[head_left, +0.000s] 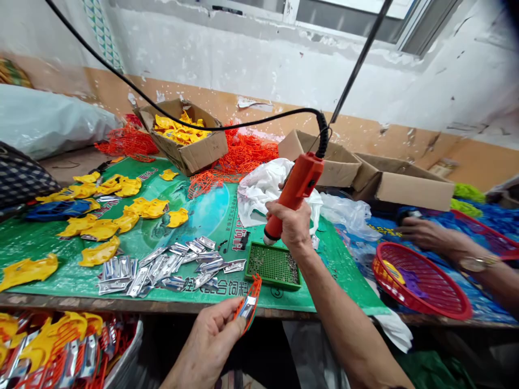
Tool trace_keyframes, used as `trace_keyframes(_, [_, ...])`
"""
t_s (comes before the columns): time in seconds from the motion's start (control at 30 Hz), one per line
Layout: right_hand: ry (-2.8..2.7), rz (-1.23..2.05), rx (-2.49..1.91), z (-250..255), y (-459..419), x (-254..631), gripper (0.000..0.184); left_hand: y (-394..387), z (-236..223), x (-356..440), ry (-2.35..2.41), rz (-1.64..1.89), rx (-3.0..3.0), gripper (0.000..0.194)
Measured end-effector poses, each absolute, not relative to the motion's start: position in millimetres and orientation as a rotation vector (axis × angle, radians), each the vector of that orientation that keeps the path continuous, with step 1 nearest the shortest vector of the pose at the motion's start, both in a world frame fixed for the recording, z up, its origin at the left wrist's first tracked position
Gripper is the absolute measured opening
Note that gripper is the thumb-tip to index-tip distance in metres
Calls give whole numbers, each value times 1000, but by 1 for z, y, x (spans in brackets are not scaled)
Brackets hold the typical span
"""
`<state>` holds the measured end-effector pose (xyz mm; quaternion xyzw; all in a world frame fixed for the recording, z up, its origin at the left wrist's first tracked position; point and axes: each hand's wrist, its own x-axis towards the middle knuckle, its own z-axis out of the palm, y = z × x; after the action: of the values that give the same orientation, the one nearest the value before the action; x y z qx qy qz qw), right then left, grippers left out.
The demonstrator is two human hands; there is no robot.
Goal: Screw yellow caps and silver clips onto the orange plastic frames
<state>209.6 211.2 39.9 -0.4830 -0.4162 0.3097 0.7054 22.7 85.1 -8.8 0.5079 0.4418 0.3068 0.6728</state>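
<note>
"At your green-covered bench (pixel 344 286)?"

"Your left hand (pixel 211 337) pinches an orange-plastic, silver-metal strip (pixel 248 305); your right hand (pixel 295 222) clasps a red cylindrical driver (pixel 298 181). Lowered carelessly, it could tip the green plastic tray (pixel 270 282)."

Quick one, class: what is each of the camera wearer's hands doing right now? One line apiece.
Left hand: closed, pinching an orange plastic piece with a metal plate.
Right hand: closed, gripping an orange-red corded tool.

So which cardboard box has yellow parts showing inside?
The leftmost box, beside the orange pieces: yellow parts show inside, but none in the middle box or right box.
</note>
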Motion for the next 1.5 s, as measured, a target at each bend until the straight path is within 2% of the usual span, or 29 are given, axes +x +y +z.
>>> trace_keyframes(0.77, [-893, 600, -1072, 2, 229, 209, 22, 93, -7, 24, 905, 628, 1026, 24])
trace_keyframes(1.5, [-918, 612, -1055, 4, 226, 209, 23, 94, -5, 24, 902, 646, 1016, 28])
